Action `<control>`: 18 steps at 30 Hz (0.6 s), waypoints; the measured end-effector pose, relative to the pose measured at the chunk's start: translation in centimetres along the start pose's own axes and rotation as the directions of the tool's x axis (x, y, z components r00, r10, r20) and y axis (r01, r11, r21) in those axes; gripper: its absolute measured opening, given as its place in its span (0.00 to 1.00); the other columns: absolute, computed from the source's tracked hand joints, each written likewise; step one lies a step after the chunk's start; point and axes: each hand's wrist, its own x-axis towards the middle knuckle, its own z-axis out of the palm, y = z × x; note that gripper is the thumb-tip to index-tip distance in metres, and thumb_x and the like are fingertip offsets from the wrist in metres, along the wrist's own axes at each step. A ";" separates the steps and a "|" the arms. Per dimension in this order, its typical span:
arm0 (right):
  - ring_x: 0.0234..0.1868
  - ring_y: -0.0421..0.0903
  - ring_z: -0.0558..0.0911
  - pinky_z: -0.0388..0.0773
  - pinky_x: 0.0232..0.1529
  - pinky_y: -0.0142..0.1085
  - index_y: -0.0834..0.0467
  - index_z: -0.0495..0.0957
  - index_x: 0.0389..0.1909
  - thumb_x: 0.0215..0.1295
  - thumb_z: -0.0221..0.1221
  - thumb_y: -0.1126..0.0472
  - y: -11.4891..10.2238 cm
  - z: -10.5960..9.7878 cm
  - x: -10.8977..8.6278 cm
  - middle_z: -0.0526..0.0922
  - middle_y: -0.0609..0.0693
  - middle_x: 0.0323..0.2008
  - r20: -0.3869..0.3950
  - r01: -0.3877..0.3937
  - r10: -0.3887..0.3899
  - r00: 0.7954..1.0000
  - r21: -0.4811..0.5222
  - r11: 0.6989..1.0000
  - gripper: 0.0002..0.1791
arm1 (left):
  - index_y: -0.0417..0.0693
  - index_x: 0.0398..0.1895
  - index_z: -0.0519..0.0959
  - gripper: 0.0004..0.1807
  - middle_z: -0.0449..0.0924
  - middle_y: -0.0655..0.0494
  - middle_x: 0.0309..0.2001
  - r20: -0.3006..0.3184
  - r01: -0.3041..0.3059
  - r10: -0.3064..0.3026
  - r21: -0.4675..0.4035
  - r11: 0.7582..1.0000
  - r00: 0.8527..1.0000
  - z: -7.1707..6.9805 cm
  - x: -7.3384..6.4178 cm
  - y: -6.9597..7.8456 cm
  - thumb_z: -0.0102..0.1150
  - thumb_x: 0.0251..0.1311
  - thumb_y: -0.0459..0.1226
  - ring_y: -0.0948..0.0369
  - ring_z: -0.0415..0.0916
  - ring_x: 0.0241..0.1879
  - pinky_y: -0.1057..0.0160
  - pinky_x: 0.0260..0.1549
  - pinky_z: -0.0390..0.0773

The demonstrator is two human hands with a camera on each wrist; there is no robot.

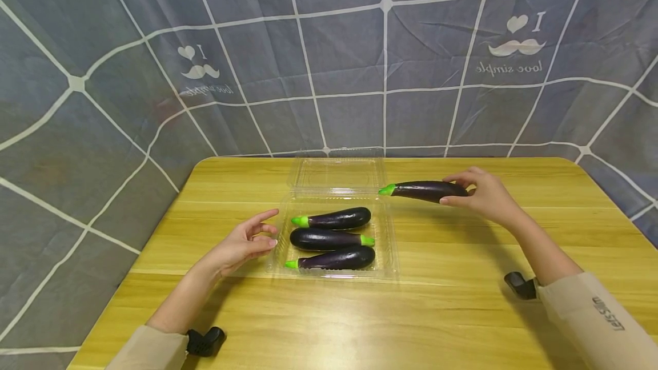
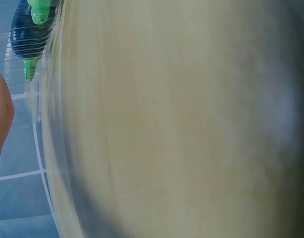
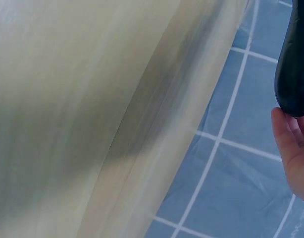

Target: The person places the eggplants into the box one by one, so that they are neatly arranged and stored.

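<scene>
In the head view, three dark purple eggplants lie side by side in a clear plastic clamshell box (image 1: 385, 267): a back eggplant (image 1: 339, 218), a middle eggplant (image 1: 326, 240) with its green stem to the right, and a front eggplant (image 1: 339, 258). My right hand (image 1: 480, 194) grips another eggplant (image 1: 424, 190) by its rounded end, right of the box, its green stem pointing left. That eggplant (image 3: 294, 64) shows above the fingers in the right wrist view. My left hand (image 1: 244, 244) is beside the box's left wall, fingers loosely bent and holding nothing.
The box's transparent lid (image 1: 336, 173) is folded back toward the rear of the wooden table (image 1: 329, 318). Behind and to the left hangs a grey curtain (image 1: 339, 61) with white lines. A black wrist device (image 1: 205, 341) is on the left arm, another (image 1: 520, 285) on the right.
</scene>
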 end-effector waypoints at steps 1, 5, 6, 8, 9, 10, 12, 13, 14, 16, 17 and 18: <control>0.37 0.51 0.75 0.72 0.32 0.37 0.63 0.81 0.45 0.47 0.71 0.54 -0.1 0.1 0.0 0.77 0.56 0.37 -0.001 0.008 -0.008 1.000 0.002 1.000 0.25 | 0.38 0.72 0.46 0.41 0.67 0.53 0.45 -0.001 0.002 -0.002 0.001 1.000 1.000 0.0 0.0 0.0 0.56 0.59 0.26 0.66 0.73 0.36 0.67 0.39 0.76; 0.36 0.50 0.74 0.74 0.32 0.35 0.63 0.81 0.44 0.46 0.72 0.56 -0.6 0.6 0.1 0.77 0.55 0.36 -0.001 0.033 -0.033 0.999 0.006 0.999 0.24 | 0.40 0.72 0.46 0.41 0.66 0.52 0.46 -0.007 0.013 -0.013 0.010 1.000 1.000 0.0 -0.1 0.0 0.56 0.59 0.26 0.66 0.72 0.37 0.67 0.39 0.76; 0.36 0.49 0.74 0.74 0.32 0.34 0.63 0.81 0.44 0.46 0.72 0.56 -0.8 0.7 0.1 0.77 0.55 0.35 -0.001 0.037 -0.037 0.999 0.008 0.999 0.24 | 0.40 0.72 0.46 0.41 0.66 0.52 0.46 -0.009 0.016 -0.016 0.012 1.000 1.000 0.1 -0.1 0.0 0.56 0.59 0.26 0.65 0.72 0.37 0.67 0.39 0.76; 0.36 0.49 0.74 0.75 0.32 0.34 0.64 0.81 0.44 0.46 0.72 0.57 -1.1 0.9 0.0 0.77 0.55 0.34 0.001 0.043 -0.043 0.999 0.014 0.999 0.24 | 0.41 0.72 0.46 0.41 0.66 0.52 0.46 -0.010 0.018 -0.018 0.017 1.000 1.000 0.1 -0.1 0.0 0.56 0.59 0.27 0.65 0.72 0.37 0.67 0.39 0.76; 0.36 0.48 0.73 0.75 0.32 0.34 0.64 0.81 0.44 0.46 0.72 0.57 -1.3 1.0 0.0 0.77 0.54 0.34 0.004 0.046 -0.046 0.999 0.020 0.999 0.24 | 0.41 0.72 0.46 0.41 0.66 0.52 0.46 -0.010 0.019 -0.018 0.018 1.000 1.000 0.1 -0.1 0.0 0.56 0.59 0.27 0.65 0.72 0.37 0.67 0.39 0.76; 0.36 0.48 0.73 0.75 0.32 0.34 0.63 0.81 0.44 0.46 0.72 0.57 -1.5 1.0 0.0 0.77 0.54 0.34 0.009 0.044 -0.044 0.999 0.024 0.999 0.24 | 0.41 0.72 0.46 0.41 0.66 0.52 0.46 -0.010 0.019 -0.019 0.018 1.000 1.000 0.1 -0.1 0.0 0.56 0.59 0.27 0.65 0.72 0.37 0.67 0.39 0.76; 0.36 0.48 0.73 0.75 0.33 0.34 0.63 0.81 0.44 0.47 0.72 0.56 -2.0 1.1 0.0 0.77 0.54 0.34 0.018 0.042 -0.042 0.999 0.031 0.999 0.24 | 0.41 0.72 0.46 0.41 0.66 0.52 0.46 -0.007 0.017 -0.017 0.016 1.000 1.000 0.1 -0.1 0.0 0.56 0.59 0.27 0.65 0.72 0.37 0.67 0.39 0.76; 0.36 0.49 0.74 0.75 0.32 0.34 0.63 0.81 0.44 0.47 0.72 0.56 -2.2 1.1 0.0 0.77 0.54 0.34 0.023 0.042 -0.042 0.999 0.035 0.999 0.24 | 0.40 0.72 0.46 0.41 0.66 0.52 0.46 -0.006 0.013 -0.013 0.014 1.000 1.000 0.1 -0.1 0.0 0.56 0.59 0.27 0.66 0.72 0.37 0.67 0.39 0.76; 0.36 0.49 0.74 0.75 0.33 0.35 0.63 0.81 0.44 0.47 0.72 0.56 -2.4 1.1 0.0 0.76 0.54 0.34 0.030 0.037 -0.038 0.999 0.039 0.999 0.24 | 0.40 0.72 0.46 0.41 0.66 0.52 0.46 -0.004 0.010 -0.010 0.013 1.000 1.000 0.0 -0.1 0.0 0.56 0.59 0.27 0.66 0.72 0.37 0.67 0.39 0.76; 0.35 0.49 0.74 0.75 0.33 0.35 0.63 0.81 0.44 0.47 0.72 0.56 -2.7 1.2 0.0 0.77 0.54 0.35 0.040 0.031 -0.032 0.999 0.044 0.999 0.24 | 0.39 0.72 0.46 0.41 0.66 0.52 0.46 -0.001 0.003 -0.003 0.010 1.000 1.000 0.0 0.0 -0.1 0.56 0.59 0.27 0.66 0.72 0.36 0.67 0.39 0.76; 0.35 0.50 0.75 0.74 0.33 0.36 0.63 0.81 0.44 0.47 0.72 0.56 -2.9 1.3 0.1 0.76 0.54 0.35 0.046 0.028 -0.030 0.998 0.047 0.999 0.24 | 0.39 0.72 0.46 0.41 0.66 0.52 0.45 -0.001 0.000 0.000 0.010 1.000 1.000 0.0 0.0 -0.1 0.56 0.59 0.27 0.66 0.72 0.36 0.67 0.39 0.76; 0.35 0.50 0.75 0.74 0.33 0.36 0.63 0.81 0.44 0.47 0.72 0.55 -3.0 1.4 0.1 0.77 0.55 0.35 0.051 0.027 -0.030 0.998 0.050 0.998 0.24 | 0.39 0.72 0.46 0.41 0.67 0.52 0.45 -0.001 -0.002 0.002 0.009 1.000 1.000 -0.1 0.0 -0.1 0.56 0.59 0.27 0.66 0.72 0.36 0.67 0.39 0.76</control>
